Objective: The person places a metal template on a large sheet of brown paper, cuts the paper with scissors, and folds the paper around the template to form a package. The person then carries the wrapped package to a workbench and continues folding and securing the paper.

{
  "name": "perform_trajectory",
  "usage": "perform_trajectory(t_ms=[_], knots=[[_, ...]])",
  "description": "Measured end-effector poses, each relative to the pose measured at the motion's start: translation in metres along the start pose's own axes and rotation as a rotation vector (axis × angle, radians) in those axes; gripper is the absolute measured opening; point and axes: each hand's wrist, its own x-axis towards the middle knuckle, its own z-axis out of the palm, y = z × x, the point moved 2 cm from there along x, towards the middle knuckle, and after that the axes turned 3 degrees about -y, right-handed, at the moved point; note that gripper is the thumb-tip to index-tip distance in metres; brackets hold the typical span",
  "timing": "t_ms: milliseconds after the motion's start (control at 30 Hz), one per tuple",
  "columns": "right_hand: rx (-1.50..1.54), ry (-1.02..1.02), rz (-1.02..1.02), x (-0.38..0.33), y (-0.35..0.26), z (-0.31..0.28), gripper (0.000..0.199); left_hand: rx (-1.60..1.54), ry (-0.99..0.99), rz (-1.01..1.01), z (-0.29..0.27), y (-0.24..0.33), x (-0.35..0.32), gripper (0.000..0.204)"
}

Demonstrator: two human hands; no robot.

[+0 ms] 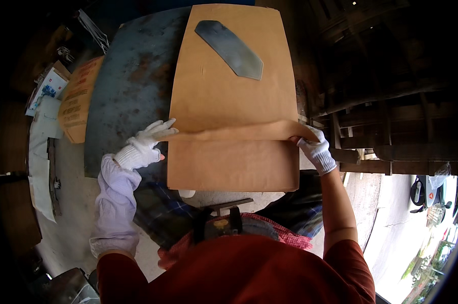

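Note:
A stack of brown paper (233, 96) lies lengthwise in front of me, its near end reaching past the table. Across it, the top sheet's near edge is lifted into a long raised fold (234, 133). My right hand (316, 151), in a white glove with bare fingertips showing, is closed on the fold's right end. At its left end is my left hand (147, 143), gloved too, fingers stretched out and thumb apart; the fingertips touch or nearly touch the paper. A flat grey strip with pointed ends (231, 49) rests slantwise on the paper's far part.
Beneath the paper is a dark, stained table (132, 91). Left of it stand a printed brown paper sack (79, 101) and a white box (49, 88). Wooden beams or racks (386, 121) stand at right, with a parked motor scooter (432, 192) beyond.

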Motion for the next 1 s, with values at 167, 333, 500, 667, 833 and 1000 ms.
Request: perform_trajectory(t_ms=[167, 333, 500, 667, 833, 1000], knots=[[-0.061, 0.024, 0.519, 0.029, -0.003, 0.006, 0.034, -1.000, 0.442, -0.744, 0.044, -0.029, 0.039, 0.010], [-0.176, 0.266, 0.277, 0.025, -0.017, 0.025, 0.025, -0.546, 0.433, -0.883, 0.077, -0.030, 0.048, 0.026], [-0.526, 0.353, 0.168, 0.019, -0.024, 0.031, 0.025, -0.125, 0.639, -0.743, 0.074, -0.007, 0.052, 0.028], [-0.688, 0.345, 0.128, 0.024, -0.016, 0.032, 0.022, -0.071, 0.697, -0.760, 0.079, 0.001, 0.052, 0.021], [-0.777, 0.368, 0.129, 0.027, -0.030, 0.035, 0.037, -0.115, 0.710, -0.788, 0.081, 0.000, 0.053, 0.021], [-1.031, 0.352, -0.418, 0.042, -0.034, 0.049, 0.064, -0.063, 0.635, -0.882, 0.077, 0.001, 0.056, 0.025]])
